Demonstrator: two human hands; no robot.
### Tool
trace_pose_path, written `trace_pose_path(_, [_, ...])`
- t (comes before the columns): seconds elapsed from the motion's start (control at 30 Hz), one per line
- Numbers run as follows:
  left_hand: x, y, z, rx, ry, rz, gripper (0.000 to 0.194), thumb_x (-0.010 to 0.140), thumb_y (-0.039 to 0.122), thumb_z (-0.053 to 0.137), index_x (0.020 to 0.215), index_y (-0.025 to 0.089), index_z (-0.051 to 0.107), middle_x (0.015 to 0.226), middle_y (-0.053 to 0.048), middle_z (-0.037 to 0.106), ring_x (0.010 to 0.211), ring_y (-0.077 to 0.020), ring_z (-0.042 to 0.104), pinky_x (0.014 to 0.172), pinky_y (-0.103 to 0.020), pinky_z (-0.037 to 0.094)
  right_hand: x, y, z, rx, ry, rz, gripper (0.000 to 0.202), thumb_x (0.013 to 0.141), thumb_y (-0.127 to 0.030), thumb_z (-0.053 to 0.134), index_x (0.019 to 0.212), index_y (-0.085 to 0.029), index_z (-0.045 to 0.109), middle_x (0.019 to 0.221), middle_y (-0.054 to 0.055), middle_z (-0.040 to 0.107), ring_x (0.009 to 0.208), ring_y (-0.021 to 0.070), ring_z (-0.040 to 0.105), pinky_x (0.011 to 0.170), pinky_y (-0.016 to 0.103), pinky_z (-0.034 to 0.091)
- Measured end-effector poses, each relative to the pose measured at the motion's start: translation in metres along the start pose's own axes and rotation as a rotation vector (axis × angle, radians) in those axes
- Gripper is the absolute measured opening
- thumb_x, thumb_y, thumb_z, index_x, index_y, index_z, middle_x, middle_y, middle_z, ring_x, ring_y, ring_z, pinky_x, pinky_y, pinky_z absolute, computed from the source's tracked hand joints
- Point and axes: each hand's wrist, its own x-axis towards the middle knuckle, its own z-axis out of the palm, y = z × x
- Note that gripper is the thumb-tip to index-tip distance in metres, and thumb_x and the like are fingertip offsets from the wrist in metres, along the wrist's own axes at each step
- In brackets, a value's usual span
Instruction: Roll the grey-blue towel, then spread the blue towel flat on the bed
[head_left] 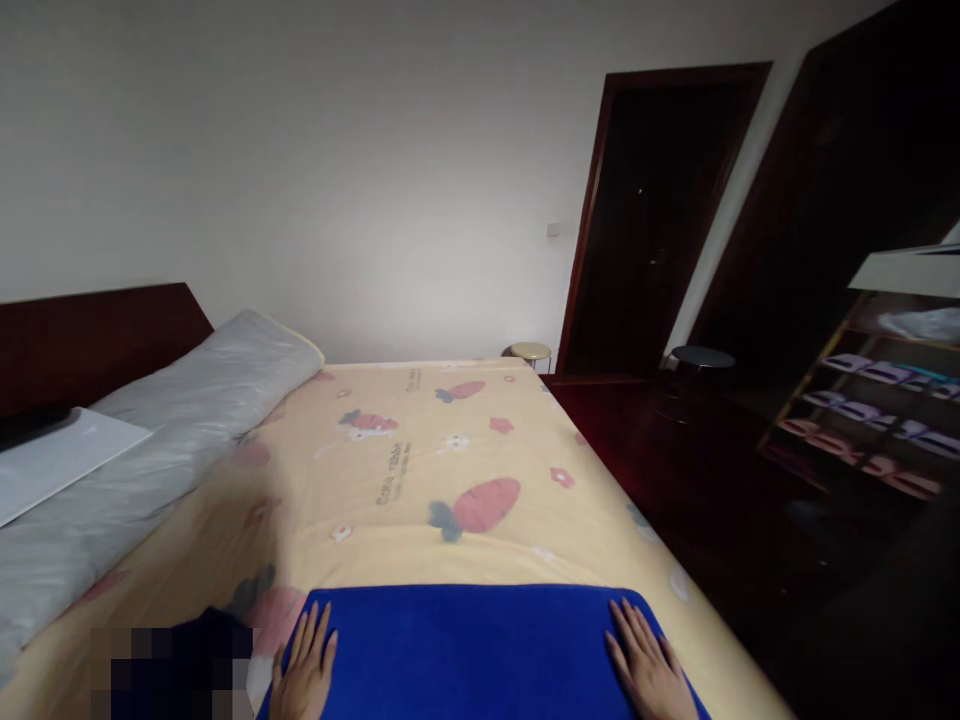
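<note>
A flat blue cloth point(465, 650) lies on the bed at the bottom of the head view, its lower part cut off by the frame. On its left far corner rests my left hand point(304, 665), palm down with the fingers spread. My right hand point(649, 665) lies flat near the right far corner, fingers stretched out. Both hands touch the cloth and neither grips it. Under the cloth is a yellow sheet point(420, 460) printed with carrots and flowers.
A grey folded quilt point(217, 400) and a white board point(67, 460) lie to the left, before a dark headboard point(97, 325). Beyond the bed are a yellow stool point(531, 351) and a dark stool point(703, 357). At right is a shoe rack point(814, 375).
</note>
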Motion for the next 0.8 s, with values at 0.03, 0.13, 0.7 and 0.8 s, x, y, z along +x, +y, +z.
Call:
trace_pose_path(0.03, [0.002, -0.005, 0.003, 0.008, 0.016, -0.005, 0.056, 0.091, 0.040, 0.022, 0.146, 0.030, 0.027, 0.156, 0.002, 0.033, 0.145, -0.0160, 0.028, 0.118, -0.043, 0.023, -0.001, 0.008, 0.002, -0.010, -0.002, 0.014, 0.068, 0.088, -0.056, 0.027, 0.147, -0.022, 0.029, 0.155, 0.003, 0.028, 0.144, 0.0219, 0.024, 0.117, 0.050, 0.024])
trace_pose_path(0.13, [0.004, -0.012, 0.007, 0.011, 0.048, -0.013, 0.055, 0.091, 0.038, 0.024, 0.146, 0.033, 0.027, 0.154, 0.004, 0.038, 0.145, -0.0165, 0.027, 0.117, -0.044, 0.024, -0.003, 0.015, 0.004, -0.032, 0.019, 0.037, 0.068, 0.088, -0.055, 0.025, 0.147, -0.021, 0.029, 0.155, 0.003, 0.028, 0.144, 0.0224, 0.024, 0.118, 0.052, 0.021])
trace_pose_path(0.7, [-0.042, 0.171, -0.026, -0.404, -0.175, 0.624, 0.053, 0.094, 0.024, 0.022, 0.146, 0.034, 0.017, 0.157, 0.002, 0.029, 0.144, -0.0163, 0.029, 0.118, -0.047, 0.030, -0.026, -0.243, -0.022, 0.346, -0.311, -0.491, 0.055, 0.092, -0.032, 0.031, 0.147, -0.025, 0.029, 0.155, 0.003, 0.027, 0.145, 0.0211, 0.023, 0.118, 0.048, 0.024])
trace_pose_path(0.8, [-0.019, 0.125, -0.030, -0.340, -0.152, 0.497, 0.050, 0.096, 0.034, 0.020, 0.146, 0.038, 0.018, 0.158, 0.005, 0.025, 0.146, -0.0148, 0.026, 0.120, -0.049, 0.025, -0.008, -0.186, -0.020, 0.275, -0.211, -0.373, 0.056, 0.094, -0.044, 0.029, 0.145, -0.022, 0.033, 0.154, 0.005, 0.030, 0.144, 0.0214, 0.025, 0.118, 0.048, 0.025])
